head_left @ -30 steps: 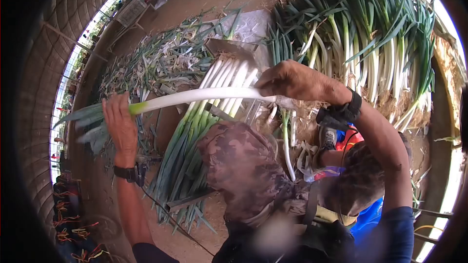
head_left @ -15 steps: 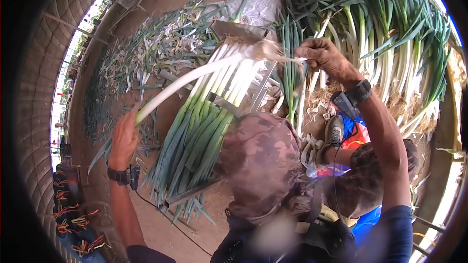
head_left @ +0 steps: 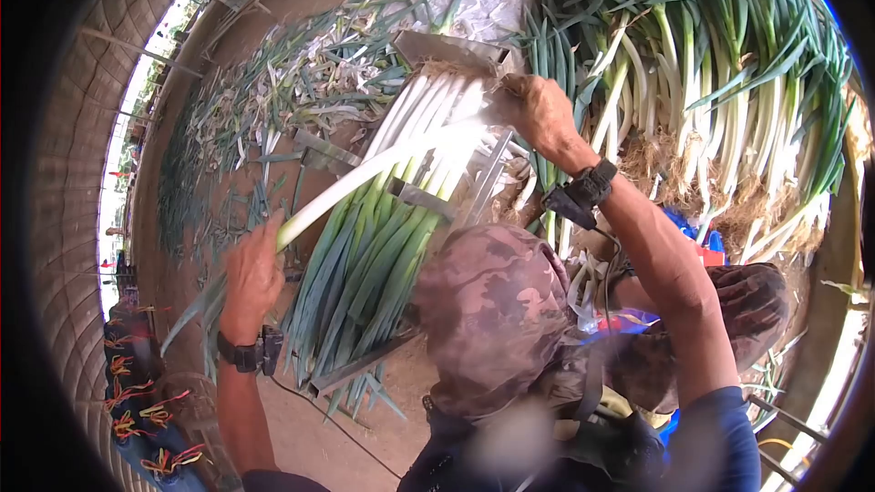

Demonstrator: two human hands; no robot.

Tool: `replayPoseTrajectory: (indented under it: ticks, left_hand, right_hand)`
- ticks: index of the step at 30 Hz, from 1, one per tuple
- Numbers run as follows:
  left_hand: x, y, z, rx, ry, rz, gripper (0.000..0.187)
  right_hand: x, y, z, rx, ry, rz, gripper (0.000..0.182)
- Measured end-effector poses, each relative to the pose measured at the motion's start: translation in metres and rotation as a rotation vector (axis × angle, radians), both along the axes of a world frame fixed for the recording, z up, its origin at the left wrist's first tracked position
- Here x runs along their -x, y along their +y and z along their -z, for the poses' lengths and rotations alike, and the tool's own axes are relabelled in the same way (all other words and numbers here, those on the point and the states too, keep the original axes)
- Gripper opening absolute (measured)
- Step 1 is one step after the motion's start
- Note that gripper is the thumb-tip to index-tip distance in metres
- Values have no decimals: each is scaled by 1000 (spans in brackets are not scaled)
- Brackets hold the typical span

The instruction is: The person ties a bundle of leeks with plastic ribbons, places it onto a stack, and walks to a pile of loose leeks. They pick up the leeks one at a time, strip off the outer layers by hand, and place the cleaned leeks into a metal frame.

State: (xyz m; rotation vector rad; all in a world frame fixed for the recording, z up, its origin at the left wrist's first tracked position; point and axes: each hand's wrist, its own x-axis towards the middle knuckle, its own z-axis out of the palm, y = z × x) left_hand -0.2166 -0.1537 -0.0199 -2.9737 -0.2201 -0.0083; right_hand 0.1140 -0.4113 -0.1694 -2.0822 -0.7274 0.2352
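Note:
A long leek [head_left: 365, 170] slants across the view, its pale shaft over a bundle of leeks. My left hand [head_left: 255, 271] is closed around its green end, at the left. At the blurred root end, my right hand [head_left: 544, 118] has its fingers curled in close; what they pinch there is hidden. Beneath lies the leek bundle [head_left: 360, 251] in a metal rack [head_left: 447, 50], white ends toward the top and green leaves toward the bottom. Both wrists wear dark bands with small devices.
A large pile of leeks with roots [head_left: 720, 82] fills the upper right. Leaf trimmings [head_left: 310, 82] cover the ground at upper left. A camouflage hat [head_left: 497, 310] blocks the lower middle. A thin cable [head_left: 342, 433] runs below the left wrist.
My right hand has moved left and in to the leek's root end, where roots stretched toward it before. My left hand has shifted slightly right and down, still holding the leek.

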Motion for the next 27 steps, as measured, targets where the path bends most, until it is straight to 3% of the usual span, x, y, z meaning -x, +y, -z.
replayPoseTrajectory:
  ticks: [1,2,4,7,9,11,13,15,16,17,18,19,21,23,24,25,27]
  left_hand:
    - [0,-3,-1,1,4,-8,64]
    - [0,-5,-1,23,35,-55,64]
    - [-4,-15,-2,49,63,-109,64]
    - [-6,-26,-6,178,16,-1,65]
    - [3,-14,-9,175,79,-101,68]
    - [35,25,-11,228,95,-121,70]
    - [49,43,-7,289,105,-139,72]
    - [52,51,-2,427,145,-156,78]
    - [44,48,1,432,148,-165,78]
    - [28,40,5,622,259,-334,81]
    - [13,31,10,809,367,-501,83]
    - [3,25,20,810,367,-503,83]
    - [-11,18,48,1226,375,-450,87]
    - [-23,20,72,1275,493,-442,85]
    - [-31,16,78,1256,541,-470,86]
    - [-28,25,104,1191,534,-353,87]
    - [-40,22,127,1039,571,-272,88]
  right_hand:
    - [-4,2,1,92,-96,-6,48]
    - [-13,4,5,45,-22,127,26]
    - [-38,1,21,-121,132,218,22]
    - [-58,-8,27,-482,439,347,26]
    - [-103,-45,80,-733,370,367,29]
    - [-142,-97,98,-257,430,473,31]
    - [-129,-115,113,10,387,554,34]
    - [-125,-123,194,152,-389,377,39]
    - [-106,-119,190,54,-23,104,40]
    - [-77,-106,177,-43,345,-165,42]
    - [-47,-78,161,-76,703,-248,39]
    - [-11,-50,120,261,577,-389,44]
    - [27,-17,118,182,794,-447,51]
    - [42,8,134,-46,916,-422,53]
    - [41,7,171,-572,833,-668,48]
    - [41,18,176,-575,835,-668,48]
    - [45,50,179,-446,1001,-382,48]
